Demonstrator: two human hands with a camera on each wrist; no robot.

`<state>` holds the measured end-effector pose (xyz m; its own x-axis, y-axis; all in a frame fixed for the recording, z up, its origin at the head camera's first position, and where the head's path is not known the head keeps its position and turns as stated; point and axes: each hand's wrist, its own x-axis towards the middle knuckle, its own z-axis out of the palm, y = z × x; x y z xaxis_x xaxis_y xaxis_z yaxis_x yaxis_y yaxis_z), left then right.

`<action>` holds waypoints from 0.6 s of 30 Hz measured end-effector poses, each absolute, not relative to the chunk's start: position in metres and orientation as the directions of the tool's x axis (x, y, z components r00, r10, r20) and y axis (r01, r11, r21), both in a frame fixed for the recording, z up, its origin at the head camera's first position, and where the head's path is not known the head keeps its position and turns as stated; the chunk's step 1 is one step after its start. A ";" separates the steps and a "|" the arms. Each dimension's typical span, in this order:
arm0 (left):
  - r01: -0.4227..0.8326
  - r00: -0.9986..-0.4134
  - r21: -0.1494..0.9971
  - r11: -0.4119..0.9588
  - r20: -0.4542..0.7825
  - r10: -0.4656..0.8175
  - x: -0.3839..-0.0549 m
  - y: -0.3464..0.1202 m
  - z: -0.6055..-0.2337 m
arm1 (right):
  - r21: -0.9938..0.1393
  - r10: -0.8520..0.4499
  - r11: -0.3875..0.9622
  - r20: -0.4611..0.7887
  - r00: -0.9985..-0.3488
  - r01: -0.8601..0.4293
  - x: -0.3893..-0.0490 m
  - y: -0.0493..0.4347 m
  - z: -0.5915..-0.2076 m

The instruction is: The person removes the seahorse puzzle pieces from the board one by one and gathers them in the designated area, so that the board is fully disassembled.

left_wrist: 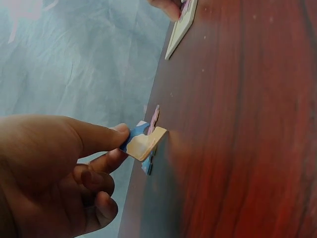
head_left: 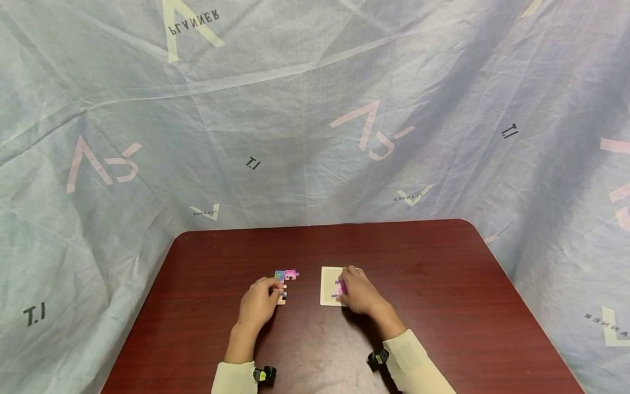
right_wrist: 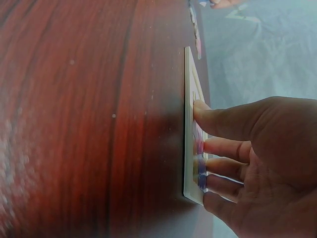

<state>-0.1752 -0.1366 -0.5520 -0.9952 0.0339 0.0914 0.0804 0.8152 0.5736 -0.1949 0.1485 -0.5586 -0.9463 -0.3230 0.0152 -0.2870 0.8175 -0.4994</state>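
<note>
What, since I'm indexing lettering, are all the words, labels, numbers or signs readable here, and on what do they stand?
"PLANNER": on the grey cloth, repeated, printed flipped.
"T.I": on the same cloth, repeated.
Large pink marks and yellow marks, also on the cloth: letter-like, too stylised to read surely.
Yellow labels on the black wrist devices: too small to read.

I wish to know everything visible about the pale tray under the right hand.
The pale tray is thin and straight-edged, with a raised rim around a recessed floor. It looks like wood or board. It lies flat on the dark red table. Pink and purple puzzle pieces lie inside. The right hand touches the pieces and hides the tray's right part.
</note>
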 end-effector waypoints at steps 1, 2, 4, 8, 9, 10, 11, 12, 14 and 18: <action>0.076 -0.996 0.571 0.817 0.089 0.030 -0.175 -0.138 -0.552 | -0.498 -0.324 0.818 0.014 -0.946 -0.287 -0.195 0.148 -0.559; 0.067 -0.996 0.571 0.818 0.083 0.024 -0.176 -0.139 -0.552 | -0.497 -0.324 0.819 0.013 -0.946 -0.287 -0.195 0.148 -0.559; 0.060 -0.997 0.567 0.821 0.081 0.016 -0.176 -0.141 -0.553 | -0.498 -0.323 0.819 0.008 -0.946 -0.284 -0.195 0.148 -0.559; 0.055 -0.996 0.561 0.826 0.089 0.006 -0.178 -0.144 -0.554 | -0.501 -0.321 0.818 0.008 -0.947 -0.281 -0.194 0.148 -0.558; 0.054 -0.996 0.558 0.828 0.092 0.003 -0.178 -0.145 -0.555 | -0.503 -0.320 0.817 0.008 -0.947 -0.281 -0.194 0.148 -0.558; 0.048 -0.996 0.558 0.829 0.090 -0.003 -0.178 -0.145 -0.555 | -0.505 -0.321 0.816 0.008 -0.947 -0.281 -0.194 0.148 -0.558; 0.049 -0.996 0.556 0.830 0.094 -0.004 -0.179 -0.145 -0.555 | -0.506 -0.322 0.815 0.011 -0.947 -0.283 -0.194 0.148 -0.558; 0.048 -0.995 0.553 0.832 0.096 -0.006 -0.179 -0.145 -0.556 | -0.507 -0.323 0.814 0.011 -0.946 -0.284 -0.194 0.148 -0.558; 0.043 -0.995 0.548 0.835 0.095 -0.010 -0.180 -0.146 -0.557 | -0.501 -0.327 0.815 0.017 -0.945 -0.291 -0.194 0.149 -0.558; 0.043 -0.995 0.534 0.845 0.097 -0.011 -0.183 -0.146 -0.559 | -0.498 -0.327 0.815 0.024 -0.945 -0.295 -0.194 0.149 -0.558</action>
<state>-0.1829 -0.1461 -0.5587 -0.9952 -0.0106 0.0969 0.0429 0.8445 0.5338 -0.1944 0.1485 -0.5582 -0.9446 -0.3274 0.0240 -0.2952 0.8153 -0.4981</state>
